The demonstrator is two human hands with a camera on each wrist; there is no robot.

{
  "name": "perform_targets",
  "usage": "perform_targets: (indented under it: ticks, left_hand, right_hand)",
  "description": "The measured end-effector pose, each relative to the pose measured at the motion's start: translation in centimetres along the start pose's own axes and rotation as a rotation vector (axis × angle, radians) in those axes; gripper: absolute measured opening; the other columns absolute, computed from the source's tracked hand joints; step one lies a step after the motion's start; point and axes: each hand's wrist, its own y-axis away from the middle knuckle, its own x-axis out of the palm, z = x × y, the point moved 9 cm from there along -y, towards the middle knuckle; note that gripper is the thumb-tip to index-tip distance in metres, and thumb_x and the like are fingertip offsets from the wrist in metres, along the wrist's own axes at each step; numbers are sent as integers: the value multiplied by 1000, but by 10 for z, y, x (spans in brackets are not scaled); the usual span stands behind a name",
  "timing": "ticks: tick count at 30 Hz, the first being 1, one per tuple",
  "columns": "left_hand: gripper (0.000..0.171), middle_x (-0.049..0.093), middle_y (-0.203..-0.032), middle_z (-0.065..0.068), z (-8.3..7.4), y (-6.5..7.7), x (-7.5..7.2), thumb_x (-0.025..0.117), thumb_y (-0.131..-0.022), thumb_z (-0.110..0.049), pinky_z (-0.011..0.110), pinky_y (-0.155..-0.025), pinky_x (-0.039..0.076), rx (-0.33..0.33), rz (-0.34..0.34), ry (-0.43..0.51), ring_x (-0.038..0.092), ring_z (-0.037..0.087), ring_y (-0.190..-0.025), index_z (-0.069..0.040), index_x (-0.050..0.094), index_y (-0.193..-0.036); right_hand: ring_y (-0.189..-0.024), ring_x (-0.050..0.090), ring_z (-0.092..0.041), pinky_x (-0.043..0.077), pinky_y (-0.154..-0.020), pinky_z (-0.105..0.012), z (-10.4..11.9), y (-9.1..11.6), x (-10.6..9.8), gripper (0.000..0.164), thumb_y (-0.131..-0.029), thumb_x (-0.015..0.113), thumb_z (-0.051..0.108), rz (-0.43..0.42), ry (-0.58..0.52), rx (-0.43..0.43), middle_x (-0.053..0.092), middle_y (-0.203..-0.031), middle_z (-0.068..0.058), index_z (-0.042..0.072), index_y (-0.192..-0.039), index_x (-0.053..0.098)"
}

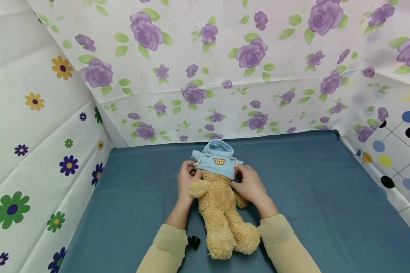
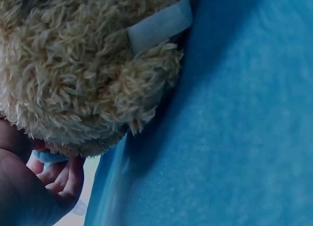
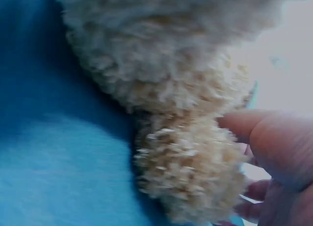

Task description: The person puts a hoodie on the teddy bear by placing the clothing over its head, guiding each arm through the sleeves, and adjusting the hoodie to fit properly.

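Observation:
A tan plush teddy bear [image 1: 216,204] lies on its back, feet toward me. Its head is hidden under a light blue hoodie [image 1: 213,161] with a small bear face on the front and white drawstrings. My left hand [image 1: 188,181] pinches the hoodie's lower edge at the left; a bit of blue cloth [image 2: 49,156] shows between the fingers in the left wrist view. At the other side my right hand [image 1: 251,185] grips the hem, thumb against the bear's fur. The right wrist view shows the bear's arm [image 3: 190,167] beside those fingers.
A dark blue cloth [image 1: 140,197] covers the table. Behind it hangs a purple-flowered sheet [image 1: 194,76], with printed sheets at the left and right. A small black object [image 1: 193,242] shows by the left sleeve. A white tag [image 2: 161,26] sticks out from the bear's side.

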Motion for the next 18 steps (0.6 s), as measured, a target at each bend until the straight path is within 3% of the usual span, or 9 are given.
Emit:
perform_targets:
  ticks: [4, 12, 18]
  left_hand:
    - [17, 75, -99, 17, 2, -1, -1, 67, -95, 0, 41, -78, 54, -14, -3, 4, 69, 30, -87, 1, 72, -111]
    - [26, 73, -99, 15, 2, 0, 7, 58, -100, 6, 33, -74, 49, -20, 61, -9, 63, 24, -84, 3, 73, -121]
    - [25, 69, -108, 17, 3, 3, 13, 50, -105, 9, 34, -80, 48, -38, 106, 36, 63, 26, -94, 1, 61, -126]
  right_hand:
    - [-122, 58, -37, 50, -97, -55, 5, 0, -6, 39, -93, 82, 22, 20, -66, -41, 62, -130, -13, 11, -126, 63]
    - [-109, 62, -24, 52, -91, -47, 5, 0, -2, 57, -93, 86, 24, 102, -183, -47, 65, -120, -7, 11, -139, 55]
    - [-87, 60, -21, 49, -78, -42, 9, 1, 3, 48, -94, 84, 17, 124, -214, -47, 64, -107, -5, 11, -132, 55]
